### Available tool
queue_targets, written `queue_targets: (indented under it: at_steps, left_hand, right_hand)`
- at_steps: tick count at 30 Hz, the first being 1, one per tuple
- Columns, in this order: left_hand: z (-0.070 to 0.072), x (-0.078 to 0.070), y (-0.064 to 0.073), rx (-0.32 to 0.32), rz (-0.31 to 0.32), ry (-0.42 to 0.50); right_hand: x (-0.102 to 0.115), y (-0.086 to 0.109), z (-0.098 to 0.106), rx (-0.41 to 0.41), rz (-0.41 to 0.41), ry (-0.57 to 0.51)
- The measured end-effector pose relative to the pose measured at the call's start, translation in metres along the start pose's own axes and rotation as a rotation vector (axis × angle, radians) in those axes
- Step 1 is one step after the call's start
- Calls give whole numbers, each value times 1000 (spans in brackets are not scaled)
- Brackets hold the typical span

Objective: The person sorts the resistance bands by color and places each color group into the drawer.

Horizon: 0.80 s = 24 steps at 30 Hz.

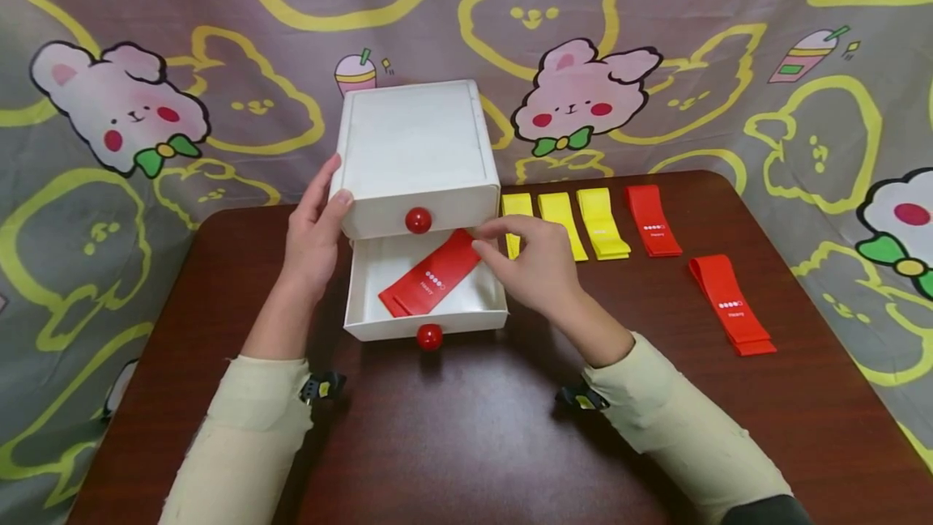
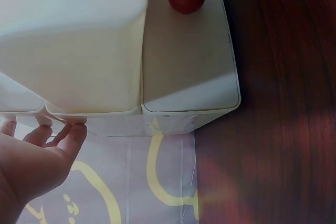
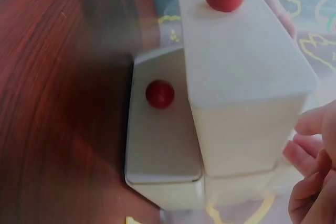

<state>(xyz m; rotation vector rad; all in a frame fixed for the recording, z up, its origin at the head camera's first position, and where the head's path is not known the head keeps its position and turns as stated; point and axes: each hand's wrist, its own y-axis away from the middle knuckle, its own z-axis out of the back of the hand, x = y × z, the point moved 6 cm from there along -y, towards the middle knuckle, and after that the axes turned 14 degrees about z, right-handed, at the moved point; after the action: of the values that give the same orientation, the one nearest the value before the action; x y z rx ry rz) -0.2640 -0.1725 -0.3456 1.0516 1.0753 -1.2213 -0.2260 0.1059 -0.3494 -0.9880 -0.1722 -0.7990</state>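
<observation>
Laying the red band (image 1: 426, 278) in the lower drawer (image 1: 389, 330) seems underway: right hand (image 1: 538, 264) pinches it, left hand (image 1: 310, 248) grips the box (image 1: 415, 140), release should follow

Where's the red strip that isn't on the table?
In the head view, left of the yellow strips, the red strip slants into the open drawer, its upper end at the right hand.
</observation>
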Motion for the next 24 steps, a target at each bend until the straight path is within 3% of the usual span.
queue_targets:
  at_steps: [12, 24]
  left_hand:
    - [-1, 1, 1, 4, 4, 13]
    - [0, 3, -1, 9, -1, 19]
  right_hand:
    - [-20, 25, 32, -23, -101, -93]
    - [-55, 51, 65, -28, -183, -99]
